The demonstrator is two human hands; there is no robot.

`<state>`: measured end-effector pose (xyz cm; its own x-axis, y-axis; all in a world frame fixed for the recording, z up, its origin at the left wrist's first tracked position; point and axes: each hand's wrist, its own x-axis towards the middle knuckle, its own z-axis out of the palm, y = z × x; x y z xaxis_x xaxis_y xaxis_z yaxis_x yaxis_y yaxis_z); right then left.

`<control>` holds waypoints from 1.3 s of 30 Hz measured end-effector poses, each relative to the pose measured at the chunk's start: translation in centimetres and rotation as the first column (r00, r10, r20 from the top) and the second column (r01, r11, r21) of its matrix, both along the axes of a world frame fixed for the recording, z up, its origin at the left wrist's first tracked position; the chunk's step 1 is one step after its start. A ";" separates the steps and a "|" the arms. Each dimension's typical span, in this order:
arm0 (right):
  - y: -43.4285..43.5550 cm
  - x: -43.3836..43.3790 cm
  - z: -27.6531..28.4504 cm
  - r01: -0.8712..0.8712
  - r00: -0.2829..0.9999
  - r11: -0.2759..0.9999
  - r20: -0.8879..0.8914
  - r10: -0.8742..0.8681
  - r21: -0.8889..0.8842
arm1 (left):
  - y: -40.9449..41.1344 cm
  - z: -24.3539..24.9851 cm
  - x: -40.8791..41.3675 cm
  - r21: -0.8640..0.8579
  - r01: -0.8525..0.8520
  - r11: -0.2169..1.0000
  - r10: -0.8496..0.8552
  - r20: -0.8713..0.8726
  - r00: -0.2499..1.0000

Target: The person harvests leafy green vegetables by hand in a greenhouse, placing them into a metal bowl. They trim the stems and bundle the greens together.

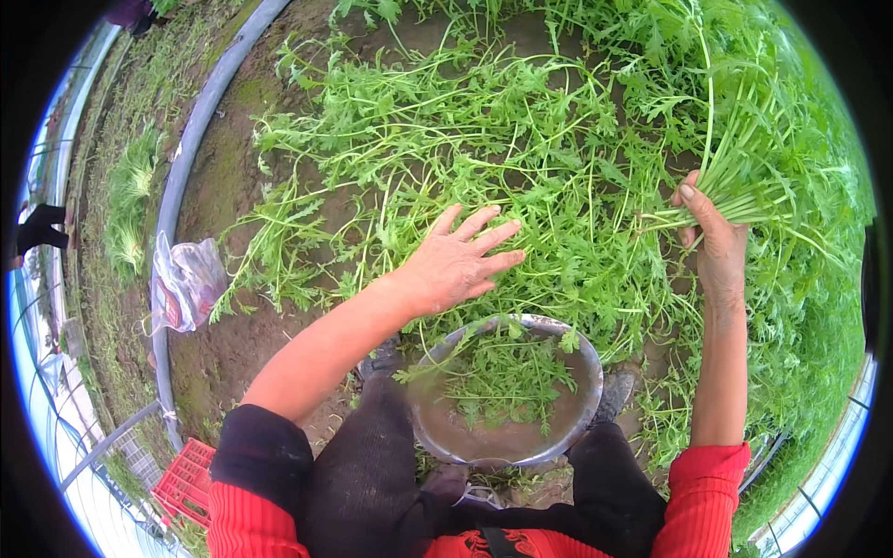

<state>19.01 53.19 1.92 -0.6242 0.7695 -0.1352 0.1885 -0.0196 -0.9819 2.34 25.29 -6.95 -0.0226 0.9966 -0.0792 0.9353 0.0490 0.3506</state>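
My right hand (pixel 713 230) grips a bunch of leafy green stems (pixel 743 164), with the cut ends pointing left and the leaves fanning out to the right. Over the loose greens (pixel 432 132) strewn on the soil, my left hand (pixel 467 261) is spread, palm down, and holds nothing. Whether its fingertips touch the leaves I cannot tell. Between my feet stands a round, worn basin (pixel 488 450). A small heap of cut, lobed leaves (pixel 506 380) lies inside it.
Dense standing greens (pixel 802 349) grow on the right. A grey pipe (pixel 183 146) curves along the left, with a clear plastic bag (pixel 185 282) against it. Beyond lie tied green bundles (pixel 130 202). A red plastic crate (pixel 187 481) sits at lower left. Part of another person (pixel 43 227) shows far left.
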 end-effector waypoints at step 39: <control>-18.0 -19.2 -7.1 -0.372 0.927 0.908 -0.024 0.375 -0.194 | -20.8 3.7 0.9 -0.156 -0.825 0.543 0.783 0.449 0.431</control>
<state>-0.17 35.21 -5.20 -0.8579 0.4390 -0.2669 0.2318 -0.1328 -0.9637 3.27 4.49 -3.24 -0.8029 0.5478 -0.2351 0.2345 0.6527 0.7204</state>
